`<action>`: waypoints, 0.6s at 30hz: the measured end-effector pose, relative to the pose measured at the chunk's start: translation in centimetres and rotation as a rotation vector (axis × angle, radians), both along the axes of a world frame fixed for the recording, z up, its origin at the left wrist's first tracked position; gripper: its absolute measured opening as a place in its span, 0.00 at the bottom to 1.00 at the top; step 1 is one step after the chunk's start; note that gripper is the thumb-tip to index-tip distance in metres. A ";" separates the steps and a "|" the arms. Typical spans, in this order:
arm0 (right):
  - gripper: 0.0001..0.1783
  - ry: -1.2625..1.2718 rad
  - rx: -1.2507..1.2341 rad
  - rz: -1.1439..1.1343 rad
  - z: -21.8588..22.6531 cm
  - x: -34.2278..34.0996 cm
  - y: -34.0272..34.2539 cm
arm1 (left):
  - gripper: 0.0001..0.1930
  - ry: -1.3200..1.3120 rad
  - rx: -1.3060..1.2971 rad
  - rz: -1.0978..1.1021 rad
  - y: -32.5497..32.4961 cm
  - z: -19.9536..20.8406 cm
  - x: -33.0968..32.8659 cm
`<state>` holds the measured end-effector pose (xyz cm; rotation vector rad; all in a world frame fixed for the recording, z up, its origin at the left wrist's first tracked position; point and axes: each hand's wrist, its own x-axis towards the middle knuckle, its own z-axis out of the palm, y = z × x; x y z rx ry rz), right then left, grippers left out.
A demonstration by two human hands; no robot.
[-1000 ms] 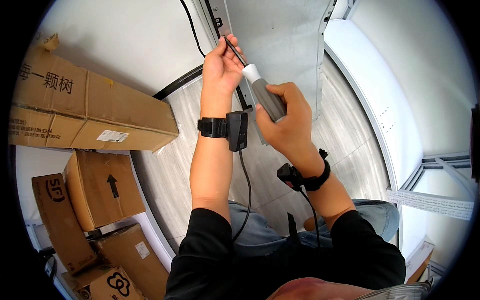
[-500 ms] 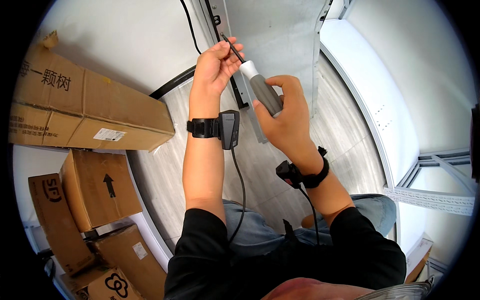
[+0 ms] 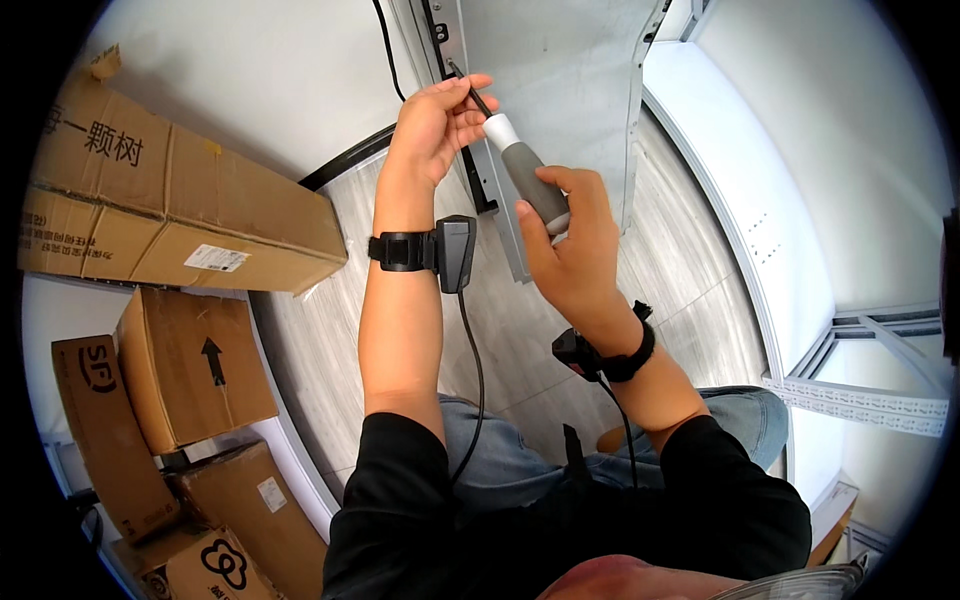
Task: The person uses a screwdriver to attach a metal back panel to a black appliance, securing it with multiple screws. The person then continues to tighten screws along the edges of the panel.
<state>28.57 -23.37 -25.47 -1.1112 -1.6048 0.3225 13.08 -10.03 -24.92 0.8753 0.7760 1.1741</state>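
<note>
A screwdriver (image 3: 528, 172) with a grey-and-white handle and a dark shaft slants up and left. My right hand (image 3: 582, 240) holds the rear end of its handle between thumb and fingers. Higher up, my left hand (image 3: 432, 128) has its thumb and index finger closed on the shaft near the tip, its other fingers loosely curled. The tip meets the edge of an upright metal frame (image 3: 455, 48), at what looks like a small screw. Beside that edge stands a large grey metal panel (image 3: 560, 90). Black strapped devices with cables sit on both wrists.
Cardboard boxes (image 3: 205, 370) are stacked at the left, with a long carton (image 3: 180, 190) above them. A black cable (image 3: 388, 50) hangs by the white wall. Grey wood-look floor (image 3: 520, 340) lies below; at the right are a white ledge (image 3: 760, 200) and metal shelf rails (image 3: 860, 395).
My right hand has shifted slightly around the rear of the handle. The screwdriver tip stays at the frame's edge, and the whole view has moved a little.
</note>
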 end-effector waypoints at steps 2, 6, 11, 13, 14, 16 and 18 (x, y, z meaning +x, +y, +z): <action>0.16 0.013 -0.010 -0.012 -0.2 -0.1 0.1 | 0.12 0.056 0.007 0.001 -0.2 0.2 0.1; 0.19 0.043 -0.142 0.002 -0.4 -0.1 0.2 | 0.11 0.159 0.028 0.080 -0.1 -0.1 0.4; 0.26 0.045 -0.161 0.058 -0.4 -0.1 -0.1 | 0.11 0.194 0.004 0.149 -0.2 -0.1 1.0; 0.27 0.017 -0.116 0.031 -1.2 -0.2 0.2 | 0.11 0.190 -0.009 0.152 -0.3 0.0 1.1; 0.26 0.011 -0.123 0.021 -1.3 -0.2 0.3 | 0.12 0.188 -0.003 0.142 -0.3 -0.1 1.0; 0.24 0.001 -0.136 0.001 -1.4 -0.1 0.5 | 0.12 0.183 0.008 0.121 -0.2 -0.3 0.8; 0.23 0.035 -0.168 -0.006 -1.2 -0.1 0.4 | 0.13 0.134 -0.007 0.089 -0.9 0.7 1.2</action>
